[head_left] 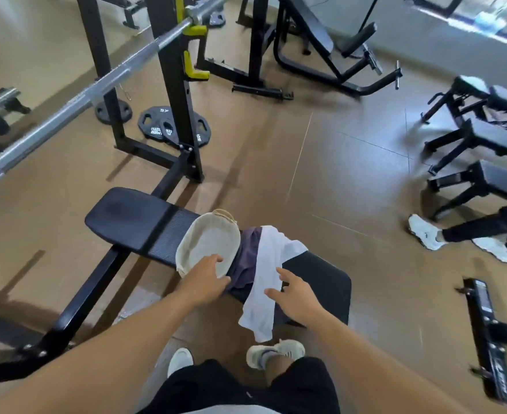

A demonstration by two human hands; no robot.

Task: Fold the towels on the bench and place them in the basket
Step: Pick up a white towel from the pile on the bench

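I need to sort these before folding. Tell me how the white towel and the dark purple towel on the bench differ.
The long white towel lies on top, hanging over the black padded bench edge; the dark purple towel lies bunched beneath it, against the beige fabric basket. The white one shows almost whole; the purple one is mostly covered. Both are unfolded.

Inventory, counted by kind:

- Worktop (133,222): one, black padded, carrying the items below.
- Basket (209,242): one, pale fabric, with one rope handle visible at its far end.
- Towels: two, one white towel (264,279) and one dark purple towel (247,258), both unfolded.
- Hands: two, left hand (206,274) and right hand (297,297).
- Wearer's shoes (276,352): two, light-coloured.
- Barbell (97,85): one, silver.
- Weight plates (159,124) on the floor: at least three, black; exact number unclear where they overlap.
- Spare benches (485,144) at right: three.
- Second person's white trainers (425,231): two.
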